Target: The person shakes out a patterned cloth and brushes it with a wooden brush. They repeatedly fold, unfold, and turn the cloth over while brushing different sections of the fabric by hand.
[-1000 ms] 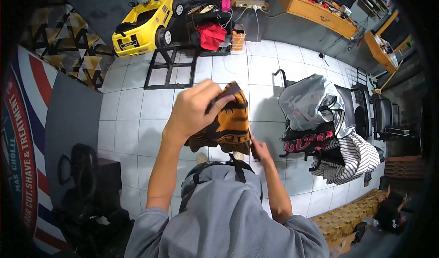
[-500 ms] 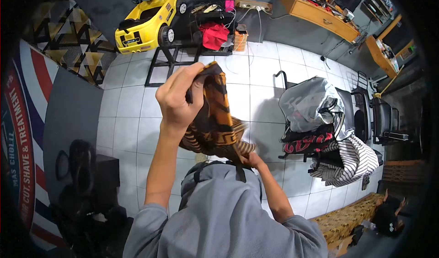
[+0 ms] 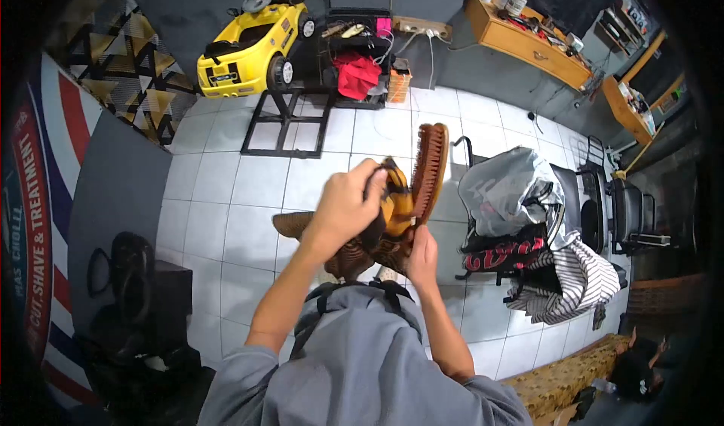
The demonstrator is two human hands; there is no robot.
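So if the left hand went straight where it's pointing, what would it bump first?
Past the cloth it grips, the left hand would probably meet the brush first, though depth is unclear.

The brush [image 3: 433,171] showed smooth, glossy wood and coarse bristles [image 3: 427,166]; left of it was matt cloth [image 3: 397,209], right, shiny sheeting [image 3: 504,190]

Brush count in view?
1: the brown brush, upright in the right hand, bristles toward the patterned cloth in the left hand. Others may be hidden in the clutter on the wooden counter.
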